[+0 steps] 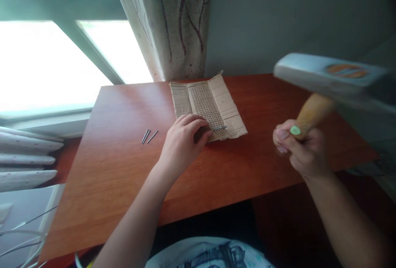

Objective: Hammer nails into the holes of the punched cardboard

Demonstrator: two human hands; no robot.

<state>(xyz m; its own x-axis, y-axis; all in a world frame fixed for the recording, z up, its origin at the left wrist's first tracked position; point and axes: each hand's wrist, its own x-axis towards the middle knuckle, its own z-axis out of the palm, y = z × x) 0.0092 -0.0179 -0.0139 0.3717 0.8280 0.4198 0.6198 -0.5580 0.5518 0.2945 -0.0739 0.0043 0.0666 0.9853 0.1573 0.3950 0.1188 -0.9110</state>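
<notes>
My right hand (305, 148) grips a hammer (312, 109) by its wooden handle, raised above the right part of the table. The hammer's big pale block of a head, with an orange sticker, is blurred. My left hand (185, 138) is at the near edge of a flattened piece of cardboard (227, 99), fingers curled towards the thumb; whatever is between the fingertips is hidden. A perforated panel (204, 99) with rows of small holes lies in the cardboard's middle. Beside my fingertips, several nails (220, 128) stick up in a short row. Loose nails (150, 136) lie left of my hand.
The reddish-brown wooden table (120, 185) reaches to the wall behind. A window (46, 62) and a patterned curtain (182, 24) border it on the left and back. White cables (24, 239) hang by the table's lower left corner.
</notes>
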